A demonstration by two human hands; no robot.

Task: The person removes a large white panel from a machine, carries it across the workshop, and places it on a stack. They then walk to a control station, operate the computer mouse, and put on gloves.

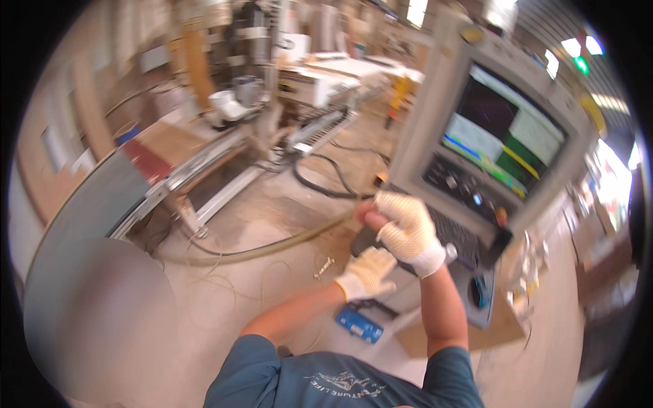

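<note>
A ribbed cream knit glove covers my left hand. Its fingers stretch forward with the thumb apart, by the edge of a dark flat object that I cannot identify. Higher and to the right is my right hand, in a matching glove that leaves some fingertips bare. Those fingers are curled together, and whatever they hold, if anything, is hidden. Just beyond the right wrist lies a dark keyboard on the ledge of a grey machine console. The console's lit screen shows coloured panels.
A blue box sits below my left hand. On the console's lower shelf rests a dark mouse. A thick hose crosses the floor towards a metal machine frame. A large blurred round shape fills the lower left.
</note>
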